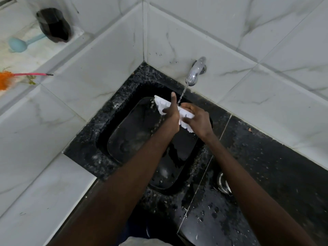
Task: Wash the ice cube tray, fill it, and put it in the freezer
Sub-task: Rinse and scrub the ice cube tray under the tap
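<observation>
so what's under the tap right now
The ice cube tray, gripped by the left hand and right hand in the water stream over the sink. The hands cover its middle.

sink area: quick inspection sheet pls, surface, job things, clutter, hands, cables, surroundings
surface: black speckled counter, wet, with sunken sink
job's things: white ice cube tray held tilted under running tap
clutter: metal item on counter; dark cup, blue scoop, orange brush on ledge
grippers: left hand and right hand both hold the tray
cables: nothing seen
surroundings: white marbled wall tiles
</observation>
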